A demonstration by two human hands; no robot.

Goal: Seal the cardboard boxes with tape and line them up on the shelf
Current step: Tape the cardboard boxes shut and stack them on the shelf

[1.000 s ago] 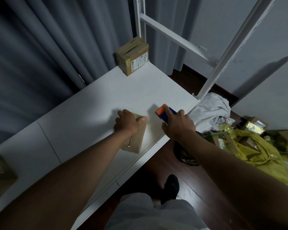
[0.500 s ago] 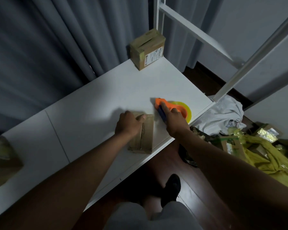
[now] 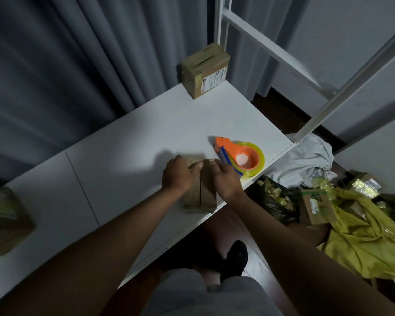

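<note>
Both hands, left (image 3: 179, 173) and right (image 3: 226, 179), press the box (image 3: 200, 195) flaps flat at the shelf's (image 3: 123, 156) front edge; the dispenser (image 3: 242, 156) lies free beside, likely needed next.

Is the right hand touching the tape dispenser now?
Cannot tell. In the head view, the right hand rests on the small box and overlaps the tape dispenser's near edge.

Box top (image 3: 200, 188) half under both hands; left-edge box (image 3: 5, 222) cropped, blurred.

Head view: I see steeply down from head height onto the white shelf (image 3: 128, 160).
Range: close, both forearms reaching in from below.
</note>
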